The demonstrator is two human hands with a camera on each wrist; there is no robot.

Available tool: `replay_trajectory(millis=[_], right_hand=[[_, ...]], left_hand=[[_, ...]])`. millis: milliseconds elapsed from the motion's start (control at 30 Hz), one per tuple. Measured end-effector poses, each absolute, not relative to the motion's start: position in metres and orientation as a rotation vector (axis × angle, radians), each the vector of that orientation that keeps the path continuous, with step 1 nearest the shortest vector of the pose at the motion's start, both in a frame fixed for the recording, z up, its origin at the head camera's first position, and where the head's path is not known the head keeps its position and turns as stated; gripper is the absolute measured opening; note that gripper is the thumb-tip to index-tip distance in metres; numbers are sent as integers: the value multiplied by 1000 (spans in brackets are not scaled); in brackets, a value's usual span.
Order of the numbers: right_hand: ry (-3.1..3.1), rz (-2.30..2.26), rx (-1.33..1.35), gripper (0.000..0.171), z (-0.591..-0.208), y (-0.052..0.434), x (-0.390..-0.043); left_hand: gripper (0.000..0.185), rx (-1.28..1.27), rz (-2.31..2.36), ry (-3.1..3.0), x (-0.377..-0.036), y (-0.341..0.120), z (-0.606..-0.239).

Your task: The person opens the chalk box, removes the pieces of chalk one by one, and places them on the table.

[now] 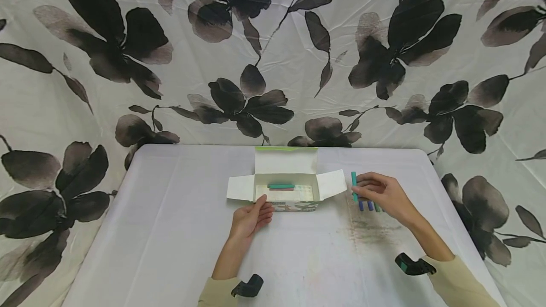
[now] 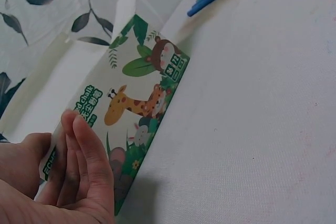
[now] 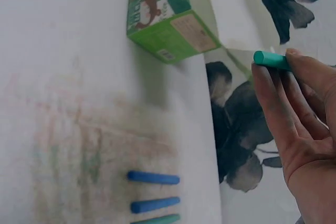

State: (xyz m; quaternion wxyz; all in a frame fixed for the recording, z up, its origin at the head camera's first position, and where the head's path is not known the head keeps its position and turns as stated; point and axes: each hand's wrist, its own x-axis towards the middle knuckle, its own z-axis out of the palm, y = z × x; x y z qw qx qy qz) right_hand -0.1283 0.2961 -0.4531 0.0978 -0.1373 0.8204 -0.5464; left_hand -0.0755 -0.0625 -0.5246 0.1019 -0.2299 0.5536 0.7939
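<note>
An open cardboard chalk box [image 1: 294, 206] with printed animals stands on the table, its lid and side flaps spread. My left hand [image 1: 250, 219] grips the box's front wall near its left end, thumb over the rim and fingers along the outside. Inside lie a green chalk stick [image 1: 281, 186] and a reddish one just below it. Right of the box, my right hand [image 1: 384, 195] pinches a teal-green chalk stick [image 3: 270, 60] between thumb and fingertips, raised over the table. Below that hand, blue chalk sticks [image 3: 154, 177] and a green one [image 3: 157, 219] lie side by side.
A white cloth covers the table [image 1: 170, 231], with brownish and greenish chalk smudges [image 1: 371, 231] at the right. Behind it hangs a floral curtain [image 1: 298, 60]. The box's right flap [image 1: 332, 184] sticks out towards the right hand.
</note>
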Motion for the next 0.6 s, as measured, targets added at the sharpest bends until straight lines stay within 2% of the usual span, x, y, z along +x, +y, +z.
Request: replay_trajectory(millis=[600], right_hand=[[2507,-1501,-224,39,-496,329,-98]], left_hand=[[50,-652,2352,1624,-75,-64,-525]])
